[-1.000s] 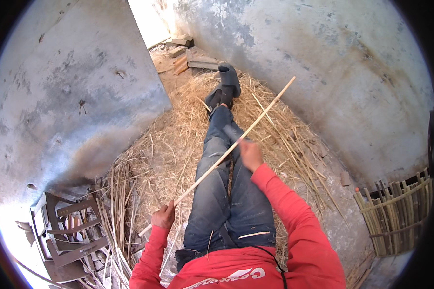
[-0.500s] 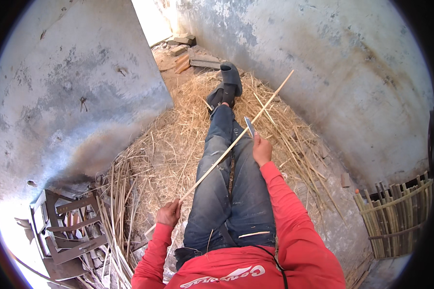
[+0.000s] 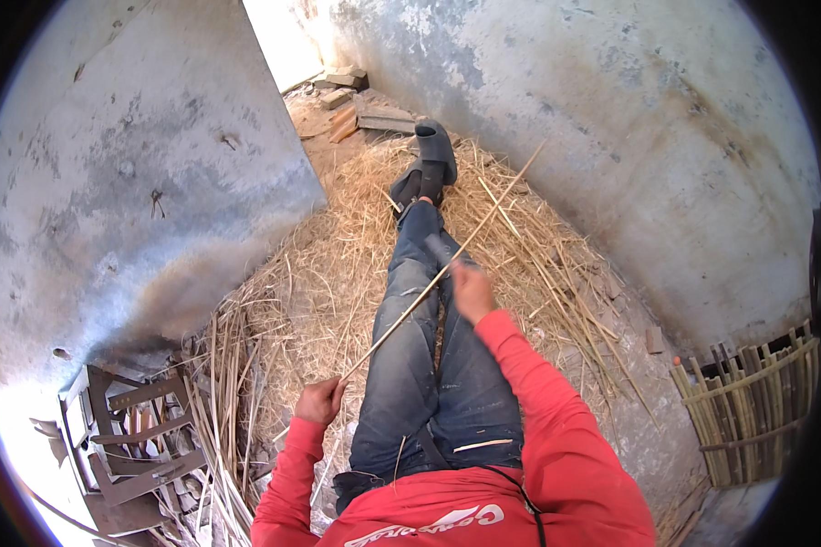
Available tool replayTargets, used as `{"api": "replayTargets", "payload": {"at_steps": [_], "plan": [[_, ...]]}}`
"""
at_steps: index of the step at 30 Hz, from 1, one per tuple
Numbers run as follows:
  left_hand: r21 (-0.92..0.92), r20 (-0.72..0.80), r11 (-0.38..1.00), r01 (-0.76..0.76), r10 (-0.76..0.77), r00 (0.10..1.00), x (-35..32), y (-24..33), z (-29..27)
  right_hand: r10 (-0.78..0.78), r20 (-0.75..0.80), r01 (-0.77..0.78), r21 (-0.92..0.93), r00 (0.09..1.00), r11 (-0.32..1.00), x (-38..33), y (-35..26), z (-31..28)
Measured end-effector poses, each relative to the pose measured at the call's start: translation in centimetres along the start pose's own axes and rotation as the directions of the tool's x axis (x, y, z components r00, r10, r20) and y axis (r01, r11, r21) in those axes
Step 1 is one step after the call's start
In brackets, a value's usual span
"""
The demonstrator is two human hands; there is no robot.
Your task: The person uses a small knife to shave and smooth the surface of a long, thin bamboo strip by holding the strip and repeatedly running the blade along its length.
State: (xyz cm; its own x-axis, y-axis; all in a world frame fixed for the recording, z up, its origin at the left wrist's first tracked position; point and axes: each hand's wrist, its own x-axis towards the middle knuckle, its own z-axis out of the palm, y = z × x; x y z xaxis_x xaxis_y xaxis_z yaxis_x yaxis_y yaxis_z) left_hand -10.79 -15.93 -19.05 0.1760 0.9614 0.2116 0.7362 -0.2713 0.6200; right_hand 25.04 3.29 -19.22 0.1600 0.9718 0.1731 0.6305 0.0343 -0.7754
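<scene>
My left hand [image 3: 319, 401] is closed around the near end of a long, thin bamboo strip [image 3: 401, 315]. The strip slants across my legs, and its far tip points up to the right, over the straw. My right hand [image 3: 472, 290] grips a knife [image 3: 440, 248] over my thighs; the blade is smeared by motion and lies at the strip, though I cannot tell whether it touches. A short pale sliver [image 3: 483, 445] rests on my trousers near the waist.
Shavings [image 3: 328, 283] cover the floor around my stretched legs. Long strips [image 3: 223, 401] are heaped at left beside a dark metal frame [image 3: 141, 438]. More strips [image 3: 566, 305] lie right. A slatted bamboo panel [image 3: 753, 401] leans by the right wall; bricks [image 3: 342, 82] lie at the far doorway.
My right hand has moved left and slightly nearer to me along the strip, with the knife. The strip has turned, showing a thinner, darker side. My left hand has barely moved.
</scene>
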Motion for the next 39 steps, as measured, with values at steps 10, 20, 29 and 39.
{"api": "replayTargets", "payload": {"at_steps": [10,20,29,39], "plan": [[-0.025,0.061,0.996,0.086,-0.084,0.995,0.0,-0.9,-0.5,-0.014,-0.263,0.015,0.002,0.965,1.0,2.4,1.4,-0.5],[0.008,0.063,0.986,0.166,-0.166,0.984,-1.2,-2.2,-0.6,-0.093,0.106,0.093,0.005,0.99,0.996,-0.2,-0.9,-0.1],[-0.223,0.235,0.922,0.316,-0.264,0.936,-1.1,-3.6,-0.4,-0.144,0.211,0.124,0.106,0.967,0.987,-4.8,-2.8,3.5],[-0.196,0.208,0.926,0.322,-0.281,0.937,-0.4,-3.4,0.5,-0.154,0.307,0.152,0.031,0.939,0.988,-6.6,-3.0,3.6]]}}
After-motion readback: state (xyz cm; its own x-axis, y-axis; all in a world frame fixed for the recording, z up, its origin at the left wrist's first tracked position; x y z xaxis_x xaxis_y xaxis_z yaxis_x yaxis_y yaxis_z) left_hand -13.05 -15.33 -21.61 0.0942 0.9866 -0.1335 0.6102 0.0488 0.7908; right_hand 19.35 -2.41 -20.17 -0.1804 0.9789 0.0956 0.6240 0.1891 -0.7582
